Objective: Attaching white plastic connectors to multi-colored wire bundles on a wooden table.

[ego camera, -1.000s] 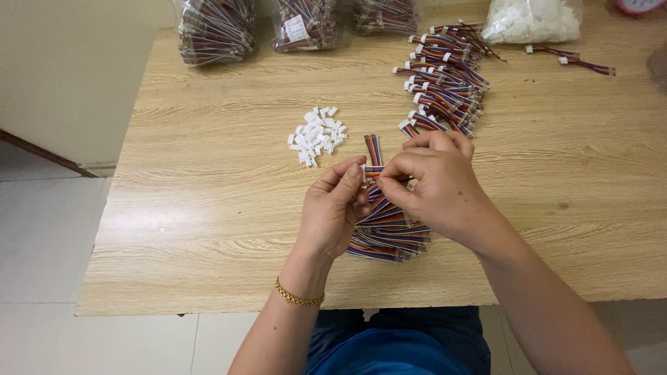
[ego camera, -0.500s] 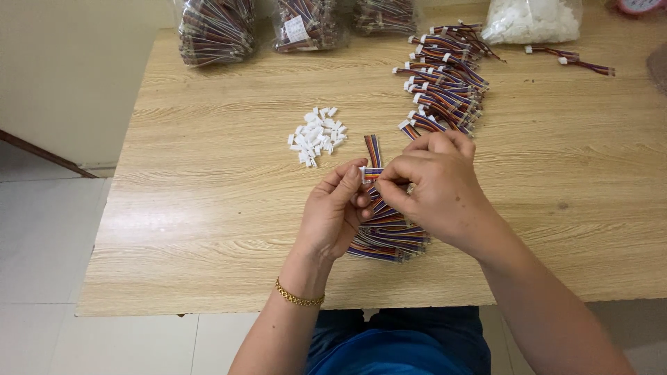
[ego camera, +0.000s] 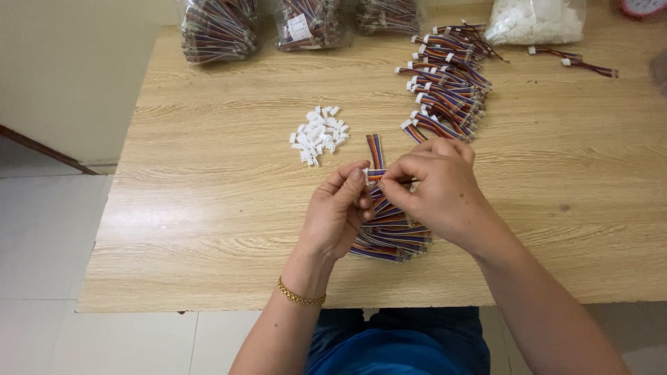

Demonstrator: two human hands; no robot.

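Over the middle of the wooden table (ego camera: 208,208), my left hand (ego camera: 338,212) pinches a small white connector (ego camera: 366,175) at its fingertips. My right hand (ego camera: 438,187) meets it from the right, holding the end of a short multicoloured wire cable (ego camera: 381,176) against that connector. Under both hands lies a bundle of similar loose cables (ego camera: 389,232). A small heap of white connectors (ego camera: 318,133) sits just up and left of my hands. A gold bracelet (ego camera: 300,297) is on my left wrist.
A long pile of cables with white ends (ego camera: 445,83) runs up the table beyond my right hand. Three clear bags of cables (ego camera: 221,28) and a bag of white connectors (ego camera: 535,21) line the far edge. Two loose cables (ego camera: 573,61) lie far right.
Both hands stay in the same spot over the bundle. My fingers shift slightly at the cable end and connector; nothing else moved.
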